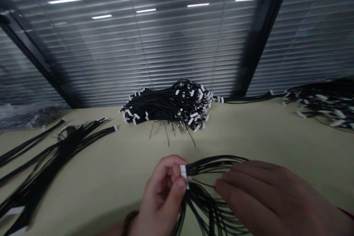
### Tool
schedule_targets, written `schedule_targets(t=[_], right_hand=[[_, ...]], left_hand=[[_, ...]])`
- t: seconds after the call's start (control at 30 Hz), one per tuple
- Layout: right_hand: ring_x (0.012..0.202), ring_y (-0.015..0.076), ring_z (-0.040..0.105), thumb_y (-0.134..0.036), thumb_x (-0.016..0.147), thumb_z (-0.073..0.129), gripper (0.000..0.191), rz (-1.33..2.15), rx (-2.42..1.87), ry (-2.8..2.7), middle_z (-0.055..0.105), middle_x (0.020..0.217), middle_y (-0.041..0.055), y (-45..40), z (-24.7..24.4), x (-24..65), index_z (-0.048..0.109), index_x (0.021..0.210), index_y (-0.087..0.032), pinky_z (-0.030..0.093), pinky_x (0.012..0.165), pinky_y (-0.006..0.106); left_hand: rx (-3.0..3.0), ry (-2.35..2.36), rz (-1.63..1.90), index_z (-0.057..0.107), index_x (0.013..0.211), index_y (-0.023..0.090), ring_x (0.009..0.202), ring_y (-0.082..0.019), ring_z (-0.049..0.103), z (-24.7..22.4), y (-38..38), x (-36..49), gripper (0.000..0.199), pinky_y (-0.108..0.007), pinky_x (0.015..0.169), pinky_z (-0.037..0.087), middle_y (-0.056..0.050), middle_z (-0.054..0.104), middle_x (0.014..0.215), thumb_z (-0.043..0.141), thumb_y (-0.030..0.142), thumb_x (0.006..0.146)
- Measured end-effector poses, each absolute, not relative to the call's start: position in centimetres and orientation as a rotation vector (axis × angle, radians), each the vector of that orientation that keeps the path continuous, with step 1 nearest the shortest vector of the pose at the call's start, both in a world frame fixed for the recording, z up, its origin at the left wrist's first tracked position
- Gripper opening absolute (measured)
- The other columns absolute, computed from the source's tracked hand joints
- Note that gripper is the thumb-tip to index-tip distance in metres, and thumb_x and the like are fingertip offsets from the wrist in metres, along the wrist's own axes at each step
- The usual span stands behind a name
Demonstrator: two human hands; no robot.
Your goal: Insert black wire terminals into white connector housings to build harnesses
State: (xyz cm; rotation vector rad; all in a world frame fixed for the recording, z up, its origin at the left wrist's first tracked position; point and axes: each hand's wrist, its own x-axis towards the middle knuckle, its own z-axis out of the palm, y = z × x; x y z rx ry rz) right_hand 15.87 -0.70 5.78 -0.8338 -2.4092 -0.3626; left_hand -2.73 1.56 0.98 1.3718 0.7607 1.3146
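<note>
A white connector [183, 172] is pinched upright between the thumb and fingers of my left hand [166, 191]. Black wires [212, 163] run from it to the right, and a further bunch of black wires [206, 206] fans down toward the lower edge. My right hand [265, 191] is over these wires, palm down, its fingers pressed together. One thin black wire [203, 183] stretches between the connector and my right fingertips, which are closed on it. The tip of that wire near the connector is too small to make out clearly.
A large heap of black wire harnesses [166, 103] with white connectors lies against the window blinds [166, 44]. Another pile [326, 101] is at the far right. Loose harnesses [63, 151] spread over the table [110, 177] at left, near a clear plastic bag [30, 114].
</note>
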Motion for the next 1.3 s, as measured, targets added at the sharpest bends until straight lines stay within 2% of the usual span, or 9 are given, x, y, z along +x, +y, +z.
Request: schedule_targets(t=[0.27, 0.5, 0.6, 0.73, 0.87, 0.97, 1.07, 1.17, 1.3], right_hand=[[0.052, 0.0136, 0.050, -0.020, 0.097, 0.015, 0.047, -0.391, -0.874, -2.439, 0.065, 0.076, 0.0036, -0.5, 6.1, 16.0, 0.057, 0.075, -0.018, 0.037, 0.045, 0.029], [0.062, 0.0145, 0.054, -0.035, 0.098, 0.011, 0.051, -0.165, -0.902, -2.426, 0.059, 0.069, 0.0017, -0.8, 5.0, 14.7, 0.054, 0.075, -0.018, 0.044, 0.056, 0.028], [0.063, 0.0141, 0.054, -0.034, 0.098, 0.008, 0.053, -0.049, -0.950, -2.418, 0.058, 0.071, 0.0013, -0.9, 4.3, 14.5, 0.055, 0.077, -0.018, 0.044, 0.058, 0.028], [0.066, 0.0147, 0.054, -0.027, 0.097, 0.021, 0.038, -0.003, -1.014, -2.320, 0.059, 0.074, 0.0003, -0.8, 2.9, 14.4, 0.055, 0.083, -0.019, 0.043, 0.062, 0.030], [0.063, 0.0147, 0.054, -0.018, 0.092, 0.035, 0.022, 0.041, -1.036, -2.333, 0.058, 0.072, -0.0006, -0.2, 2.9, 14.4, 0.054, 0.081, -0.019, 0.042, 0.058, 0.028], [0.067, 0.0177, 0.055, -0.012, 0.084, 0.040, 0.015, -0.192, -1.129, -2.274, 0.058, 0.075, 0.0025, 0.1, 4.3, 14.8, 0.053, 0.085, -0.017, 0.044, 0.061, 0.031], [0.059, 0.0180, 0.052, -0.015, 0.081, 0.041, 0.010, -0.393, -1.193, -2.147, 0.054, 0.067, 0.0024, -0.1, 5.5, 15.4, 0.050, 0.078, -0.018, 0.039, 0.052, 0.030], [0.044, 0.0136, 0.049, -0.015, 0.077, 0.043, 0.014, -0.072, -1.285, -2.226, 0.051, 0.054, -0.0021, -0.7, 5.4, 15.2, 0.048, 0.065, -0.021, 0.030, 0.040, 0.025], [0.054, 0.0117, 0.058, -0.007, 0.072, 0.044, 0.018, 0.475, -1.320, -2.253, 0.061, 0.063, -0.0027, -0.7, 3.2, 13.8, 0.056, 0.066, -0.021, 0.040, 0.048, 0.020]], left_hand=[[1.327, 0.715, 1.247, 0.061, 0.090, 0.026, 0.055, -0.010, 0.040, 0.9, 1.2, -2.5, 0.010, -0.016, 0.050, 0.037, 0.004, 0.044, 0.063, 0.059, 0.032, 0.082], [1.306, 0.716, 1.144, 0.061, 0.090, 0.024, 0.056, -0.010, 0.036, 0.3, 0.9, -2.3, 0.010, -0.019, 0.050, 0.033, 0.004, 0.041, 0.063, 0.058, 0.030, 0.083], [1.298, 0.734, 1.113, 0.061, 0.090, 0.023, 0.055, -0.010, 0.036, 0.2, 0.9, -2.2, 0.014, -0.019, 0.049, 0.032, 0.004, 0.041, 0.062, 0.059, 0.034, 0.081], [1.305, 0.760, 1.101, 0.060, 0.089, 0.022, 0.053, -0.010, 0.034, 0.0, 1.1, -2.1, 0.017, -0.020, 0.048, 0.030, 0.005, 0.040, 0.060, 0.060, 0.036, 0.080], [1.291, 0.805, 1.088, 0.060, 0.090, 0.021, 0.053, -0.010, 0.036, 0.0, 1.6, -1.9, 0.022, -0.020, 0.048, 0.031, 0.005, 0.042, 0.060, 0.060, 0.041, 0.079], [1.241, 0.874, 1.141, 0.058, 0.092, 0.020, 0.050, -0.010, 0.036, 0.1, 2.1, -1.8, 0.027, -0.020, 0.046, 0.031, 0.005, 0.043, 0.059, 0.062, 0.043, 0.077], [1.209, 0.931, 1.239, 0.059, 0.092, 0.019, 0.053, -0.010, 0.037, 0.2, 2.4, -1.8, 0.030, -0.021, 0.049, 0.032, 0.005, 0.045, 0.061, 0.065, 0.042, 0.075], [1.190, 0.940, 1.267, 0.059, 0.094, 0.020, 0.055, -0.011, 0.037, -0.1, 2.6, -1.9, 0.028, -0.022, 0.052, 0.032, 0.005, 0.045, 0.062, 0.063, 0.041, 0.077], [1.213, 0.911, 1.258, 0.058, 0.095, 0.020, 0.055, -0.011, 0.037, -0.3, 2.7, -1.7, 0.028, -0.022, 0.052, 0.031, 0.006, 0.043, 0.061, 0.061, 0.043, 0.078]])
